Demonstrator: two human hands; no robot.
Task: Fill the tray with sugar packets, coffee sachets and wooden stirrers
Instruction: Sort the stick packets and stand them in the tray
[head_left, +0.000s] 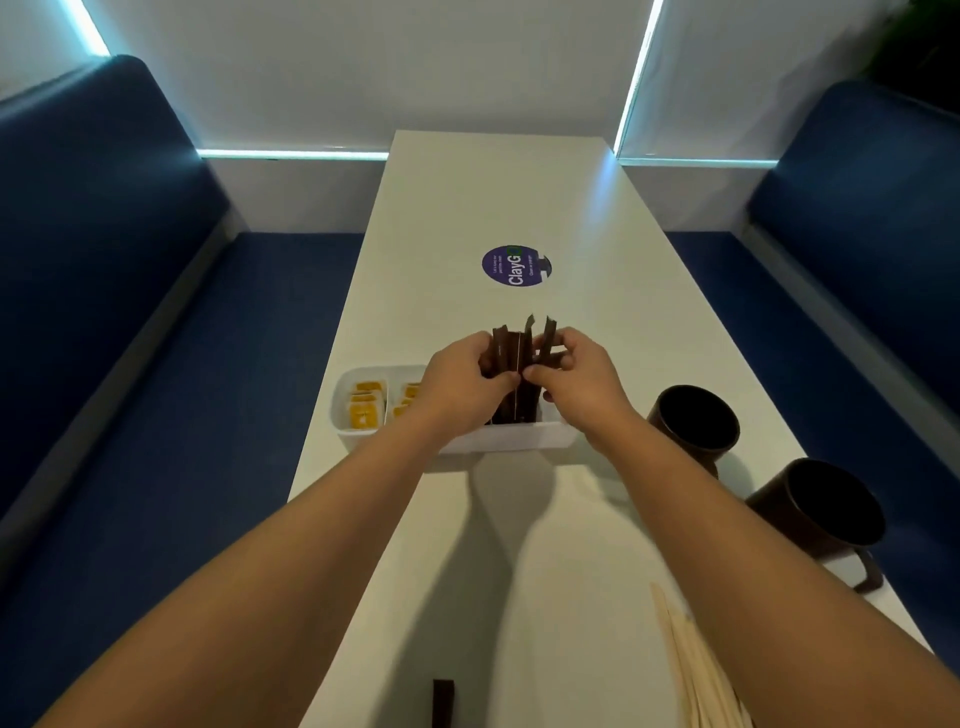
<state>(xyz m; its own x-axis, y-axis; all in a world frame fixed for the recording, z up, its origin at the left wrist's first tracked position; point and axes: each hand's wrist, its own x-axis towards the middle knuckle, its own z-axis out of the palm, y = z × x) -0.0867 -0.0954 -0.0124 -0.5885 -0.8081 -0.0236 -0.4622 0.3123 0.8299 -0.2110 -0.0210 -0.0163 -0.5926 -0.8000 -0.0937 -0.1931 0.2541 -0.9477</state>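
Both hands' fingers clenched round upright coffee sachets (511, 364) over tray (345, 431): left hand (460, 387), right hand (574, 371).

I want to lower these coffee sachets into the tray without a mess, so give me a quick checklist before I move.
1. Both hands, left hand and right hand, grip the coffee sachets: ok.
2. Bundle over the tray: ok.
3. Sachets aligned: not ok, tops splay.
4. Sugar packets in left compartments: ok.
5. Stray sachet still on table: not ok.
6. Wooden stirrers loaded: not ok.
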